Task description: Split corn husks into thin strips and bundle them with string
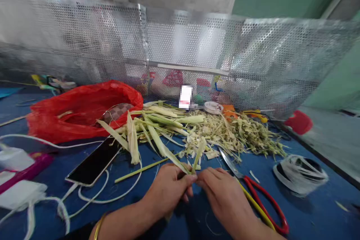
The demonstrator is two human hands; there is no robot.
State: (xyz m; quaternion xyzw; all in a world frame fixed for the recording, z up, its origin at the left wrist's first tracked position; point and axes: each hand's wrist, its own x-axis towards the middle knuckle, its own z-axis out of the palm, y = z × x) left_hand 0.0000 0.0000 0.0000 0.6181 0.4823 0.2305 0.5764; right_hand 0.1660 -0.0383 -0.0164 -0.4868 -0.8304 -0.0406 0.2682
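Fingertips pinched, my left hand [171,182] grips a folded strip of pale green husk [165,152], which looks like corn husk. One end slants up to the left, and a shorter end stands up between the hands. Touching the same fold from the right, my right hand [222,191] has its fingers closed on it. Red-handled scissors [268,210] lie beside my right hand, blades towards the pile. A yellow strip [255,204] runs along them, partly behind my right forearm. Past my hands lies a heap of loose husks [165,118].
Dry shreds [222,131] and greenish tassels [253,135] spread behind the scissors. To the left are an open red plastic bag [56,120], a phone [94,163] and white cables [112,199]. A white-wrapped roll [300,175] sits right. Perforated metal panels [185,41] border the blue table's back.
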